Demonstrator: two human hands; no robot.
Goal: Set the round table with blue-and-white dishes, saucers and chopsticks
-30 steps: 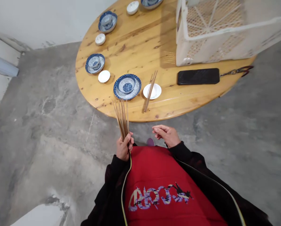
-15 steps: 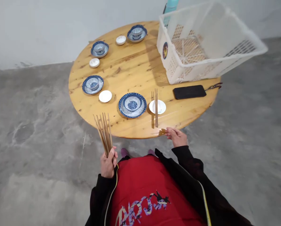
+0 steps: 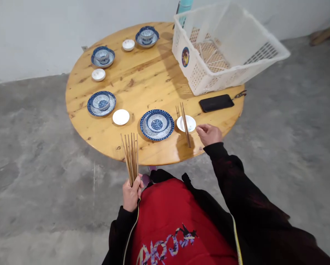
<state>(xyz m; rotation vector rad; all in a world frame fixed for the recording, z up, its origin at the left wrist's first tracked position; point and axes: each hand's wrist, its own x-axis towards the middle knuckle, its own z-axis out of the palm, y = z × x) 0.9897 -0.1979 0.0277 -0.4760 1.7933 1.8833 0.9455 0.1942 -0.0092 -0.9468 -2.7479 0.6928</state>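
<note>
My left hand (image 3: 132, 193) grips a bundle of several wooden chopsticks (image 3: 131, 156) that point up toward the round wooden table (image 3: 143, 84). My right hand (image 3: 209, 133) reaches over the table's near edge, empty, fingers loosely curled, just right of a pair of chopsticks (image 3: 185, 123) lying across a small white dish (image 3: 186, 123). To the left of that dish stands a blue patterned bowl on a plate (image 3: 157, 124).
Three more blue bowl-and-plate sets (image 3: 101, 103) (image 3: 102, 56) (image 3: 147, 36) with small white dishes (image 3: 120, 117) ring the table. A white plastic crate (image 3: 223, 48) stands at the back right, a black phone (image 3: 216, 102) in front of it. Grey concrete floor surrounds the table.
My right hand has risen from in front of my body to above the table edge next to the laid chopsticks. My view lifted and shifted; the left hand keeps its bundle.
</note>
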